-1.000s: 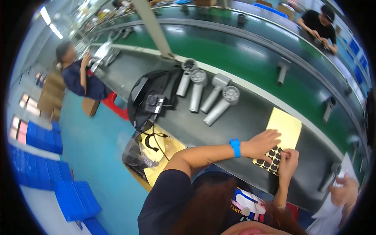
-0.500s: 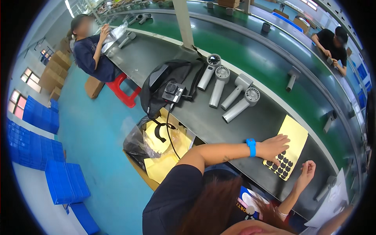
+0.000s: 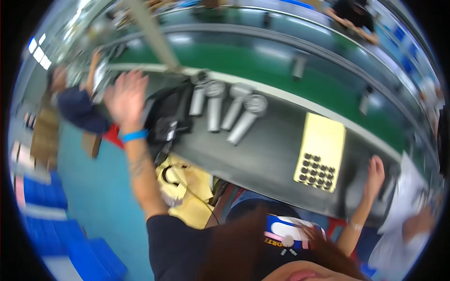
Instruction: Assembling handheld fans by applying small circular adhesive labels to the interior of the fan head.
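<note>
My left hand (image 3: 126,98) is raised at the left, fingers spread and holding nothing, blurred by motion; a blue band (image 3: 135,136) circles its wrist. It appears in front of the black bag (image 3: 157,105). My right hand (image 3: 373,179) is at the right part of the dark table, apart from the pale yellow sheet (image 3: 324,133). Its fingers point away from me and are too smeared to show a grip. Rows of round black pads (image 3: 318,172) cover the sheet's near part. Several grey handheld fans (image 3: 243,122) lie side by side between the bag and the sheet.
Beyond the table runs a green conveyor (image 3: 276,75) carrying more grey fans. A box with yellow sheets (image 3: 194,187) stands below the table's near edge. Blue crates (image 3: 96,262) are at lower left. Co-workers sit at left (image 3: 82,107) and far right; a white sheet (image 3: 407,187) hangs at right.
My left hand has left the yellow sheet and swung far left and up past the fans. My right hand stays near the sheet's right side. The whole view has turned.
</note>
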Tool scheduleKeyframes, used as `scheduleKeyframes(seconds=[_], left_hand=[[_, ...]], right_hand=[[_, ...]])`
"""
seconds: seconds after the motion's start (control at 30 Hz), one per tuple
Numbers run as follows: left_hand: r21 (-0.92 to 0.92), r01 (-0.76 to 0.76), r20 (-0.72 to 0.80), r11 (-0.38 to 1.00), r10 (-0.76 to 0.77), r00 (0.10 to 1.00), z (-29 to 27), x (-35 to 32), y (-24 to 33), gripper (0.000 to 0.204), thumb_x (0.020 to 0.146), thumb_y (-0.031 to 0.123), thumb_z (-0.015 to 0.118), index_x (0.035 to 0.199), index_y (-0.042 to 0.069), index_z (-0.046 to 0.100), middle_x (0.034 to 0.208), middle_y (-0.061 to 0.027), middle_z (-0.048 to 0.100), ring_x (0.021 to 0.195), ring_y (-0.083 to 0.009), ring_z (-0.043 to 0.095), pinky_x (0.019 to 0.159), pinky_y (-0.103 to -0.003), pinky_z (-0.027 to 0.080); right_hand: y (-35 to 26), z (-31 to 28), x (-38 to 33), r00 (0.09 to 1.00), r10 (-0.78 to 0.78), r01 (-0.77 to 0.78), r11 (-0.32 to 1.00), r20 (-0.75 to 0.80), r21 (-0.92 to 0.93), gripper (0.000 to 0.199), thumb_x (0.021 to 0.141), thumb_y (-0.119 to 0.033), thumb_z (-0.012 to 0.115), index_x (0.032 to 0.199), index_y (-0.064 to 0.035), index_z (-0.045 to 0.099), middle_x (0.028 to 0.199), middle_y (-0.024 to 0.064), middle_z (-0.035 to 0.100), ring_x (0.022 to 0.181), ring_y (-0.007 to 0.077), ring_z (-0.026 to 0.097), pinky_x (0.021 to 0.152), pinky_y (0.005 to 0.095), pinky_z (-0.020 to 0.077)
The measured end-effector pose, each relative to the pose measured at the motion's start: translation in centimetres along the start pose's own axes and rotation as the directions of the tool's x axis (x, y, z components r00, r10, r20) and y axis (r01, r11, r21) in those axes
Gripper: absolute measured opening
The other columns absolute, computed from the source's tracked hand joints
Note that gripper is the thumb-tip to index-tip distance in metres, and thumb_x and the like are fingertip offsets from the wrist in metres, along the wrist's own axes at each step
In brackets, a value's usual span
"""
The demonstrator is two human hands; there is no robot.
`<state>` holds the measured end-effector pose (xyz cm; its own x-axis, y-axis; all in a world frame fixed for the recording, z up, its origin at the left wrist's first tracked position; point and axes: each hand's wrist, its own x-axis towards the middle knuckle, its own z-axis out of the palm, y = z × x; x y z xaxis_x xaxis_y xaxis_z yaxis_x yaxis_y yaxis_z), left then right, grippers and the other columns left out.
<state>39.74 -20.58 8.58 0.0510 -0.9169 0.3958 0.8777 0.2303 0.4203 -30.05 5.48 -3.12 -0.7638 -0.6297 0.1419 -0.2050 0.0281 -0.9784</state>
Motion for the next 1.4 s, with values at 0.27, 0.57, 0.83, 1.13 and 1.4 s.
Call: scheduleKeyframes(seconds=[0.27,0.57,0.83,1.13,1.4], left_hand=[[0.215,-0.286,-0.413,0.934,0.353,0.840,-16.5,-2.9,11.0,0.082,0.089,0.042,0.051,0.146,0.018,-0.002,0.145,-0.0273,0.020,0.131,-0.0471,0.025,0.107,-0.060,0.024],[0.251,-0.227,-0.501,0.941,0.327,0.801,-17.9,-1.6,9.1,0.092,0.087,0.043,0.056,0.144,0.016,-0.011,0.142,-0.0296,0.024,0.128,-0.0482,0.030,0.105,-0.061,0.028],[0.181,-0.154,-0.517,0.971,0.227,0.825,-15.9,-0.7,6.9,0.114,0.072,0.040,0.074,0.145,0.011,-0.008,0.151,-0.0211,0.006,0.138,-0.0391,0.013,0.109,-0.060,0.018],[0.464,-0.118,-0.589,0.878,0.405,0.699,-14.6,-2.5,6.9,0.104,0.072,0.044,0.075,0.144,0.007,0.010,0.149,-0.0223,0.006,0.135,-0.0406,0.020,0.103,-0.059,0.027],[0.726,0.526,-0.195,-0.444,0.600,0.776,-22.4,1.0,9.0,0.076,0.070,0.034,0.074,0.126,-0.006,0.042,0.125,-0.0261,0.049,0.119,-0.0384,0.046,0.099,-0.041,0.037]], right_hand=[[0.9,4.7,7.0,0.994,0.062,-0.065,0.997,0.091,0.039,0.030,0.087,-0.014,0.060,0.116,-0.0080,0.055,0.100,0.0032,0.061,0.088,0.0101,0.056,0.071,0.0219,0.0430],[1.1,12.6,16.9,0.985,-0.167,0.173,0.936,0.046,-0.308,0.070,0.077,-0.022,0.072,0.133,-0.0059,0.032,0.095,0.0136,0.065,0.085,0.0219,0.064,0.076,0.0325,0.0493],[7.0,14.2,21.6,0.961,-0.273,0.203,0.811,-0.048,-0.548,0.057,0.074,-0.050,0.070,0.092,0.0045,0.068,0.144,0.0125,0.026,0.107,0.0300,0.056,0.097,0.0364,0.0374],[4.1,17.7,19.0,0.959,-0.281,0.265,0.837,0.039,-0.479,0.098,0.072,-0.046,0.075,0.136,0.0057,0.023,0.095,0.0120,0.066,0.090,0.0218,0.061,0.088,0.0298,0.0421],[3.2,17.0,20.8,0.975,-0.143,0.215,0.806,0.170,-0.552,0.094,0.074,-0.038,0.075,0.137,0.0043,0.020,0.088,0.0079,0.066,0.071,0.0139,0.059,0.068,0.0255,0.0462]])
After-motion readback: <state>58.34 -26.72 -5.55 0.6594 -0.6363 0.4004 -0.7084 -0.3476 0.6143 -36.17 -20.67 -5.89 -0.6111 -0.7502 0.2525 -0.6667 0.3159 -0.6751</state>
